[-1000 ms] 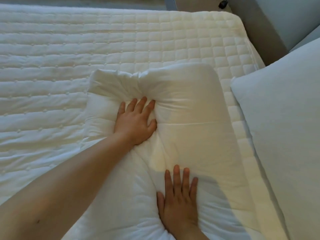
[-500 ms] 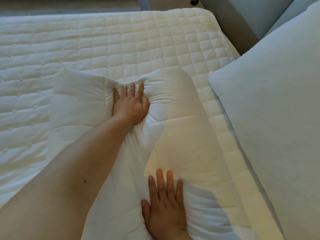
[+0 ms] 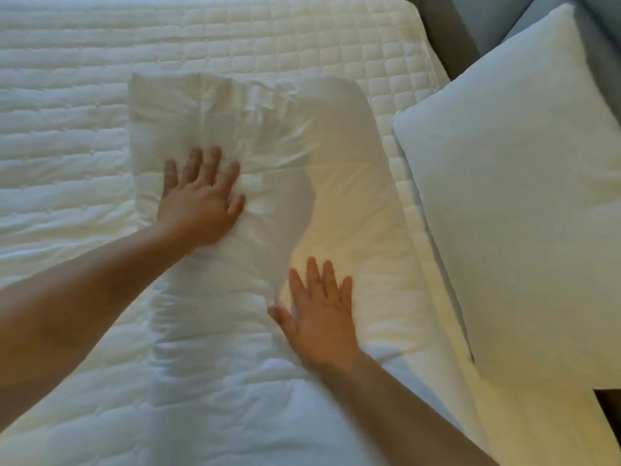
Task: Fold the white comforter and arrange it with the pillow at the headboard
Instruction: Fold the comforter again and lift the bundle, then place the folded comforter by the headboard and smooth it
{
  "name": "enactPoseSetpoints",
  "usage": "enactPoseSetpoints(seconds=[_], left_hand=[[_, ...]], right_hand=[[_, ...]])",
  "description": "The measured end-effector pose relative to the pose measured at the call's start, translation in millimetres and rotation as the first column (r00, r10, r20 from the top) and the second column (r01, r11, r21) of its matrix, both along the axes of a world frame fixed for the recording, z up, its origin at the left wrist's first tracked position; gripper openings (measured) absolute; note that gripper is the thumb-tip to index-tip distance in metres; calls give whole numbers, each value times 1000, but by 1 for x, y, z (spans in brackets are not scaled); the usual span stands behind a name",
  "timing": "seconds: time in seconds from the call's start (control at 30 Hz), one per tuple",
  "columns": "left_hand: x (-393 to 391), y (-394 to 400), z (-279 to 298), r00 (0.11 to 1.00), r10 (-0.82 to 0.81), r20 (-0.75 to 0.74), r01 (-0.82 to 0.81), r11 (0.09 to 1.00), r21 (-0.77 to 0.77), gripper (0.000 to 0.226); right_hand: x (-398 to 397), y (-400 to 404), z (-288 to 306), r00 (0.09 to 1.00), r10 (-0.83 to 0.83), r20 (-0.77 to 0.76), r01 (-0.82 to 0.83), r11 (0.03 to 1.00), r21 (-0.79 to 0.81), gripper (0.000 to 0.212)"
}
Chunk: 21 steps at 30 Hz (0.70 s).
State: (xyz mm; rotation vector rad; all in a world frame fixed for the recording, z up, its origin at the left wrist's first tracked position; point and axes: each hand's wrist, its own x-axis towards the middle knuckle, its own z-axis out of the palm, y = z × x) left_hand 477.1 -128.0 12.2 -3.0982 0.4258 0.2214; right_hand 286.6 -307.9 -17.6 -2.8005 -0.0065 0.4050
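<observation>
The folded white padded comforter (image 3: 235,230) lies as a long bundle on the quilted white mattress cover (image 3: 84,112), its long axis running from the near edge of the bed toward the far edge, with its squared far end stopping short of that edge and nearer the bed's right-hand corner than the left. Half a second ago the left hand was dug into a pinched dent close to that far end; now the dent has smoothed to shallow radiating creases and the hand has slid back toward the near edge and to the bundle's left side. The left hand (image 3: 201,203) lies palm down, fingers spread apart and pointing toward the far edge, pressing flat on the fabric and gripping nothing, its bare forearm stretched in from the lower left. The right hand (image 3: 319,317) is likewise flat and spread, fingers apart, palm on the comforter's right half, a little blurred; it now sits farther from the near edge than before, with more of its forearm in sight. Just beside the comforter's right side, past a strip of bare cover, the plump white rectangular pillow (image 3: 521,213) leans tilted over the bed's right edge against a grey upholstered headboard (image 3: 470,45).
</observation>
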Motion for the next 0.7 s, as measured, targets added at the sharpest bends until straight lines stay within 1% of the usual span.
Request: enactPoseSetpoints(seconds=[0.03, 0.07, 0.1, 0.13, 0.17, 0.2, 0.23, 0.27, 0.33, 0.37, 0.43, 0.5, 0.57, 0.63, 0.7], left_hand=[[-10, 14, -4, 999, 6, -35, -4, 999, 32, 65], [-12, 22, -9, 997, 10, -79, -7, 999, 44, 66], [-8, 23, -10, 991, 24, -129, -19, 999, 41, 66], [-1, 19, -12, 986, 35, -163, -30, 999, 34, 67], [6, 15, -12, 980, 39, -195, -33, 999, 34, 67], [12, 11, -10, 974, 35, -225, -27, 999, 37, 68], [16, 9, -6, 966, 27, -257, -16, 999, 45, 68], [17, 9, -1, 960, 26, -278, -11, 998, 57, 69], [18, 11, 12, 955, 52, -292, -30, 997, 77, 68], [18, 12, 20, 950, 69, -303, -47, 996, 80, 68], [16, 9, 38, 943, 92, -319, -62, 993, 102, 68], [9, 3, 52, 950, 103, -295, -68, 990, 125, 69], [-3, -12, 66, 960, 122, -250, -97, 989, 112, 70], [-20, -37, 80, 980, 97, -173, -91, 995, 43, 68], [-39, -74, 94, 996, 20, -84, -27, 996, -87, 65]], right_hand=[[-21, 10, 22, 998, 60, -5, -60, 996, 66, 85], [-47, 24, 44, 989, 147, 14, -148, 984, 99, 84], [-74, 39, 55, 966, 252, 50, -255, 963, 81, 81], [-99, 50, 55, 935, 353, 23, -354, 934, 47, 79], [-114, 55, 48, 908, 419, -17, -419, 908, -1, 80], [-125, 56, 34, 896, 443, -23, -443, 896, -36, 80], [-127, 55, 21, 898, 441, -3, -440, 896, -54, 79], [-127, 52, 12, 895, 445, -15, -445, 893, -65, 77], [-124, 49, 8, 892, 445, -82, -451, 888, -89, 76], [-122, 51, 11, 892, 445, -83, -452, 888, -88, 75], [-124, 52, 22, 900, 435, -35, -437, 896, -82, 73], [-128, 41, 36, 910, 406, 90, -400, 914, -72, 70], [-127, 18, 51, 903, 320, 285, -342, 939, 28, 63], [-120, -20, 69, 880, 209, 427, -288, 949, 129, 55], [-104, -79, 86, 858, 111, 501, -195, 974, 118, 50]])
